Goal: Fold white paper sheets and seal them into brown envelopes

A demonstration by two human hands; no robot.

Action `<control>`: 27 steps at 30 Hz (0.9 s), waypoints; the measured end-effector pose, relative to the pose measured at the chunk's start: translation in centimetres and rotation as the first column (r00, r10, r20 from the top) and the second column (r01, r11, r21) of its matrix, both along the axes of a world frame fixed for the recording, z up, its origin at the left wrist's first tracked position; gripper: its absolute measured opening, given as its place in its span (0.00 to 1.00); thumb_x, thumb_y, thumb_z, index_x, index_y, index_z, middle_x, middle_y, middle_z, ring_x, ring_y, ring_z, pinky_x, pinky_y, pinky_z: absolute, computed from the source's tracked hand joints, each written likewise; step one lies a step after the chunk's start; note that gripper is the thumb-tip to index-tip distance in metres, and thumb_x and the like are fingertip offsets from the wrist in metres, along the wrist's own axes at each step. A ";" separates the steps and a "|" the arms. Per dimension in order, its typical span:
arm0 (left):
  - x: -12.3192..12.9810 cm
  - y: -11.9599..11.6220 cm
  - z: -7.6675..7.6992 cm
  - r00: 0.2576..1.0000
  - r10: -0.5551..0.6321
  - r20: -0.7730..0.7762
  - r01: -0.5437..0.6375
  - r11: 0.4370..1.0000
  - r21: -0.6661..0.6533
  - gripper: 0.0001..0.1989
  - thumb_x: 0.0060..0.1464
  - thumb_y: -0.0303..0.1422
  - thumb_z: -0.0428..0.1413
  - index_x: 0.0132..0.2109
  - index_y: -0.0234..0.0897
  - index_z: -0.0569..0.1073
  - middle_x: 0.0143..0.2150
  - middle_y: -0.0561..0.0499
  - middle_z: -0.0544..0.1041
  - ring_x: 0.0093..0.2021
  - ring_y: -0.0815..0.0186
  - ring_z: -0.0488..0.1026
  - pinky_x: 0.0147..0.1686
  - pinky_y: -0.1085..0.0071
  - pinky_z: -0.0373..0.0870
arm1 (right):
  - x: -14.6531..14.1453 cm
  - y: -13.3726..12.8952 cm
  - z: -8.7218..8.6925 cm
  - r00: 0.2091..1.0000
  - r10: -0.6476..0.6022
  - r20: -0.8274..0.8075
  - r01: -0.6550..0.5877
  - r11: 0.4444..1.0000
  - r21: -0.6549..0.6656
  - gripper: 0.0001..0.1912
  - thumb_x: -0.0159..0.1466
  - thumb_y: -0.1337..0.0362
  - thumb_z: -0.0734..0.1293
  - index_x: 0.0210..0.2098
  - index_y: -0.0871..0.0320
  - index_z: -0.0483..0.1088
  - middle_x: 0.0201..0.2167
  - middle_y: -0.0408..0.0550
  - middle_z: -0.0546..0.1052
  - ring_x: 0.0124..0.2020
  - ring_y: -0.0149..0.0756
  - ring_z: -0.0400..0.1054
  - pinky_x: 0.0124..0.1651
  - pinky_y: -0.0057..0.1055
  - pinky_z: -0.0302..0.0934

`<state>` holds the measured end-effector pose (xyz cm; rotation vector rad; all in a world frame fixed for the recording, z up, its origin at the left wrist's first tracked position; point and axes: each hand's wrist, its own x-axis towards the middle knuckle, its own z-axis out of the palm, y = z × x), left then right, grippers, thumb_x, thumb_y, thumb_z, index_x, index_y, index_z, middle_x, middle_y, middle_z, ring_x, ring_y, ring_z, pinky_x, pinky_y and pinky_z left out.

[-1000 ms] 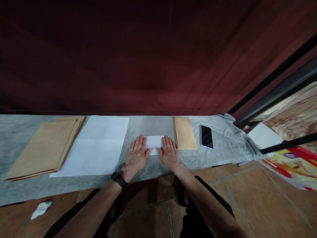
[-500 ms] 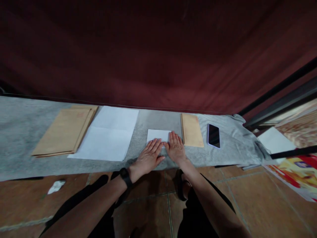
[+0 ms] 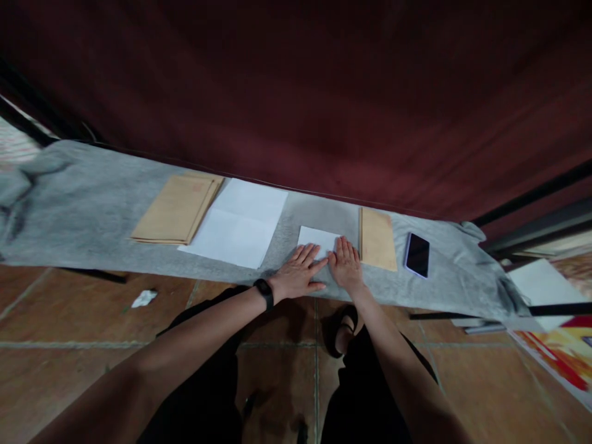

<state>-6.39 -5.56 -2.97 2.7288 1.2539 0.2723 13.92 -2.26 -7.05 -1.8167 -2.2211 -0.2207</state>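
Observation:
A small white folded sheet of paper (image 3: pixel 318 236) lies flat on the grey cloth. My left hand (image 3: pixel 298 271) rests palm down over its lower left part, fingers spread, a black band on the wrist. Flat on the sheet's right edge lies my right hand (image 3: pixel 346 265), its fingers stretched out and close together. Both hands press on the paper without gripping it, and they hide its near edge. Just right of my right hand are brown envelopes (image 3: pixel 378 240). Larger white sheets (image 3: pixel 240 222) with a crease across them lie to the left of my left hand.
A stack of brown envelopes (image 3: pixel 173 209) sits farther left, partly against the white sheets. A phone (image 3: pixel 417 254) lies on the grey cloth (image 3: pixel 92 197) at the right. Dark red fabric (image 3: pixel 296 105) hangs behind. Crumpled white tissue (image 3: pixel 144 298) is on the tiled floor.
The camera view has turned, so the table appears shifted right and tilted. My left hand's fingers are more spread now; my right hand stays on the paper's right edge.

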 end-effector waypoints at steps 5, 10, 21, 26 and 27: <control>0.0 -0.5 0.2 0.999 0.001 -0.040 -0.001 1.000 -0.002 0.39 0.64 0.57 0.43 0.73 0.38 0.52 0.75 0.36 0.47 0.75 0.51 0.44 0.70 0.52 0.36 | -0.1 0.0 0.4 1.000 -0.007 0.000 0.007 1.000 -0.010 0.32 0.74 0.57 0.51 0.70 0.71 0.51 0.69 0.65 0.59 0.70 0.50 0.53 0.68 0.48 0.49; 0.2 -0.9 0.2 0.998 0.032 -0.050 -0.031 0.999 0.020 0.39 0.64 0.57 0.42 0.72 0.36 0.53 0.75 0.34 0.47 0.75 0.50 0.43 0.70 0.51 0.36 | 0.6 -0.1 0.9 1.000 0.023 0.008 -0.022 0.999 -0.043 0.31 0.74 0.58 0.50 0.70 0.69 0.53 0.69 0.62 0.60 0.69 0.49 0.54 0.68 0.48 0.49; 0.3 -1.1 -0.4 0.998 0.029 -0.055 -0.026 0.998 0.056 0.39 0.63 0.55 0.46 0.69 0.29 0.60 0.74 0.32 0.50 0.75 0.50 0.44 0.71 0.51 0.36 | -2.0 -4.0 2.1 0.985 0.167 -0.044 -0.171 0.978 -0.119 0.29 0.75 0.59 0.48 0.70 0.66 0.55 0.72 0.59 0.54 0.72 0.45 0.49 0.69 0.46 0.47; 0.3 -1.1 -0.4 0.996 0.036 -0.078 -0.032 0.998 0.049 0.39 0.63 0.53 0.46 0.71 0.30 0.56 0.75 0.33 0.48 0.75 0.51 0.43 0.71 0.50 0.36 | -2.8 -5.2 1.9 0.980 0.184 -0.074 -0.192 0.974 -0.124 0.31 0.76 0.56 0.47 0.71 0.67 0.51 0.72 0.62 0.53 0.73 0.45 0.47 0.71 0.48 0.45; 0.3 -1.1 -0.3 0.996 0.034 -0.078 -0.030 0.999 0.046 0.39 0.63 0.54 0.46 0.71 0.31 0.54 0.75 0.34 0.48 0.75 0.51 0.42 0.71 0.50 0.36 | -2.7 -5.3 1.9 0.983 0.171 -0.072 -0.179 0.977 -0.118 0.31 0.76 0.55 0.47 0.71 0.68 0.51 0.72 0.63 0.53 0.73 0.46 0.47 0.71 0.48 0.45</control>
